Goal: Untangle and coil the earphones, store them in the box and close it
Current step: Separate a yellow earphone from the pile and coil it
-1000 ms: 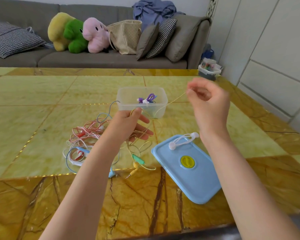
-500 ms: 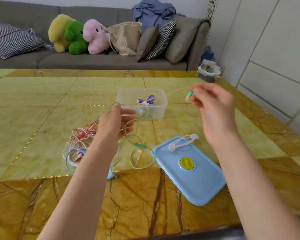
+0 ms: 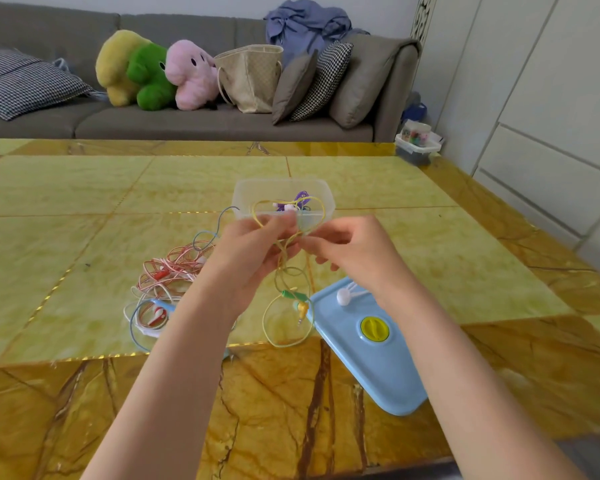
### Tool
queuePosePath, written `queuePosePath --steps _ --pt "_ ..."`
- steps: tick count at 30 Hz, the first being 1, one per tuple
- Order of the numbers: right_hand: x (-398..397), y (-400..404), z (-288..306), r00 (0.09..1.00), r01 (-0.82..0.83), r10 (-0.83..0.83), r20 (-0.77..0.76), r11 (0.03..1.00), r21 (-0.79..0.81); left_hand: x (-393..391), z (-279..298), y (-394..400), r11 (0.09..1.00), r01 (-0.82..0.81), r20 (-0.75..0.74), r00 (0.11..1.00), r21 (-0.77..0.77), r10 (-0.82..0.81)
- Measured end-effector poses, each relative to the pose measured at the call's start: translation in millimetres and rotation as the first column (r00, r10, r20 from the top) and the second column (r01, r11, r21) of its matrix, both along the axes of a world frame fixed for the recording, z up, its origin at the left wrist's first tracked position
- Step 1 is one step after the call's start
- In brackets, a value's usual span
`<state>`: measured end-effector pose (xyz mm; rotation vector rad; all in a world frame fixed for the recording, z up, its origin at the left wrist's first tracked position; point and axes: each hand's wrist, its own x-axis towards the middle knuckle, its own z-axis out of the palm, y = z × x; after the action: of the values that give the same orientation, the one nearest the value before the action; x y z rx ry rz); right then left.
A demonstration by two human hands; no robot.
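My left hand grips loops of the yellow earphone cable above the table. Close beside it, my right hand pinches the same cable. Its loose loops, green splitter and yellow plug hang down to the table. Just behind my hands stands the clear plastic box with purple earphones inside. The light blue lid lies flat at the right, near my right wrist. A tangle of red-white and blue earphones lies on the table to the left.
The yellow marble table reaches back to a grey sofa with plush toys, cushions and a bag. A small container of bits stands past the table's far right corner. White cabinets line the right wall.
My right hand has come in from the right and down to meet my left hand. The left hand has risen slightly, and cable loops now stand between the two hands.
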<state>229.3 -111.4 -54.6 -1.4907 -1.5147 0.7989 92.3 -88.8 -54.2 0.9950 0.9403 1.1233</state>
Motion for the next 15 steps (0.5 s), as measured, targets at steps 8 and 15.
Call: queuePosePath --steps 8,15 --pt "2.0 -2.0 8.8 0.954 0.007 -0.026 -0.298 0.998 -0.063 -6.7 -7.5 1.2 0.999 -0.003 -0.235 0.972 0.044 0.013" --pt "18.8 -6.5 23.5 0.387 -0.165 -0.041 -0.921 0.98 -0.114 -12.1 -6.2 6.7 0.969 -0.218 -0.109 0.973 -0.119 0.205"
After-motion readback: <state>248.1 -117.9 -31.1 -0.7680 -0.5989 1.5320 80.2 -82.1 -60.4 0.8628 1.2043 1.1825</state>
